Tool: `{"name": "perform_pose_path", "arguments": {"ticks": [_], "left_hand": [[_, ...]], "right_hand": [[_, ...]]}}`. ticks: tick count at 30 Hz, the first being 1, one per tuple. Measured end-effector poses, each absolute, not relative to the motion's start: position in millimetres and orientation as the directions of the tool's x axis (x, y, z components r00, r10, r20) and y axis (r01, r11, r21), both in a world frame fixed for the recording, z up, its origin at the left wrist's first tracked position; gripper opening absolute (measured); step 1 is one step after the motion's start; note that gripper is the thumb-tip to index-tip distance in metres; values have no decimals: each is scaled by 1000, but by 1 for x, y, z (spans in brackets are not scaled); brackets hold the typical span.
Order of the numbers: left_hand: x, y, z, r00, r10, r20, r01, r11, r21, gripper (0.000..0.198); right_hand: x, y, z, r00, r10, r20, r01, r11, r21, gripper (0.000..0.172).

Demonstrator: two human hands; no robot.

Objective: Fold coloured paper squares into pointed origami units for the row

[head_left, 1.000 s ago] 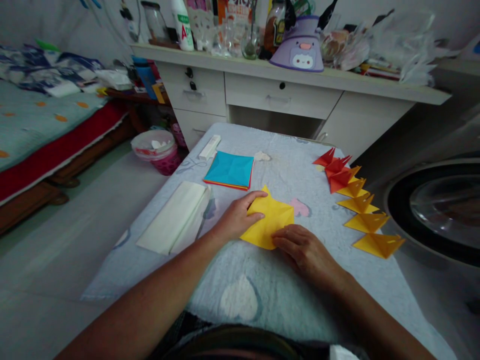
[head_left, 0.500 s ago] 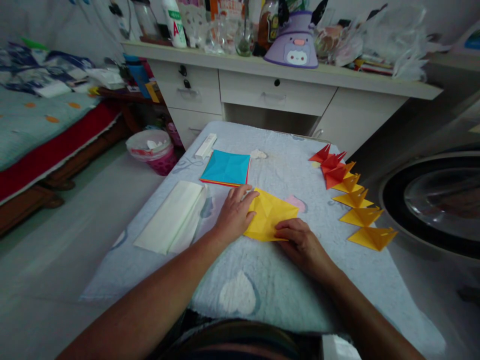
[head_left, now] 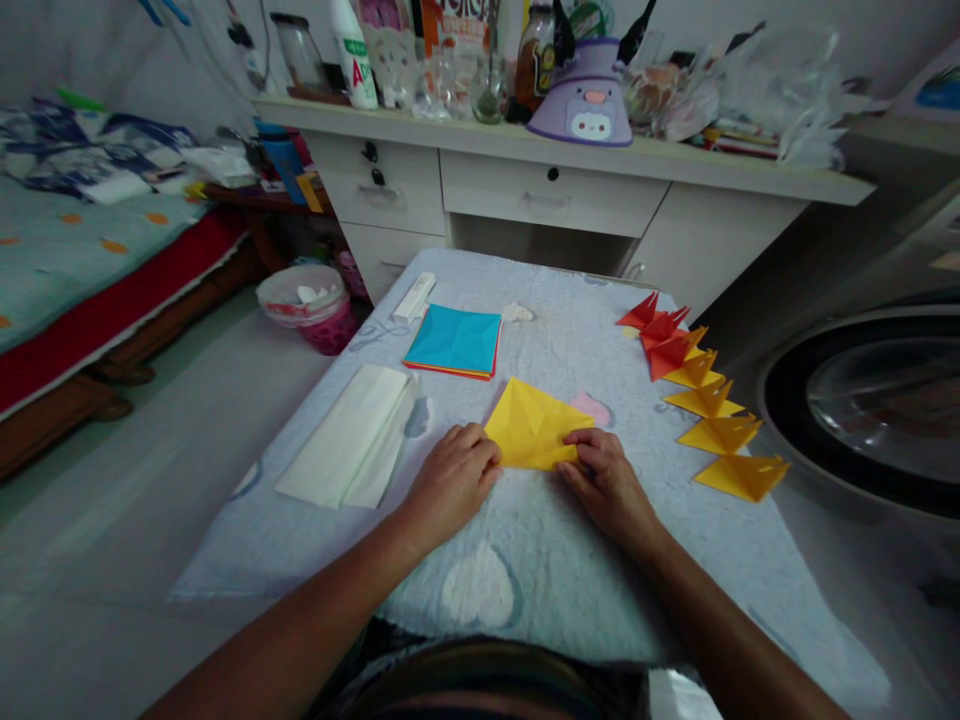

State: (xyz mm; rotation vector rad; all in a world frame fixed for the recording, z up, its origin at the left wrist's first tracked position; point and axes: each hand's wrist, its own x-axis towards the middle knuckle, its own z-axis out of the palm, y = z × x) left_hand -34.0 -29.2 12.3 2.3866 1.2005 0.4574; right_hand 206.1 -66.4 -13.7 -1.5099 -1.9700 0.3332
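A creased yellow sheet of origami paper [head_left: 534, 425] lies on the cloth-covered table in front of me, its near edge towards my body. My left hand [head_left: 459, 470] pinches its left corner between thumb and fingers. On the other side, my right hand [head_left: 604, 475] grips the near right edge, fingers on top and thumb close below. Beyond the sheet rests a stack of square papers [head_left: 454, 340], blue on top with red and yellow edges showing. Along the right side stands a row of folded paper pieces, several yellow ones [head_left: 720, 433] and some red ones [head_left: 664, 335].
A folded white cloth or paper [head_left: 349, 435] lies left on the table [head_left: 480, 590], with a small white box [head_left: 415, 297] behind it. A pink bin [head_left: 319, 310] stands on the floor at left. A cluttered white cabinet [head_left: 555, 190] is at the back.
My left hand has moved from the sheet's upper left edge down to its left corner. The sheet's near edge looks straighter and folded. My right hand stays on the right side.
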Motion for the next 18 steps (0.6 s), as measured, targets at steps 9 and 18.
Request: {"name": "perform_pose_path", "arguments": {"ticks": [9,18], "left_hand": [[-33,-27,2,454,875,169,729,-474,494,10],[-32,-29,1,407,898,165,803,-438,404,6]], "right_hand": [[207,-57,-15,-64,974,216,861,163,-482,22],[198,-59,-15,115,978,172,890,-24,-456,18]]}}
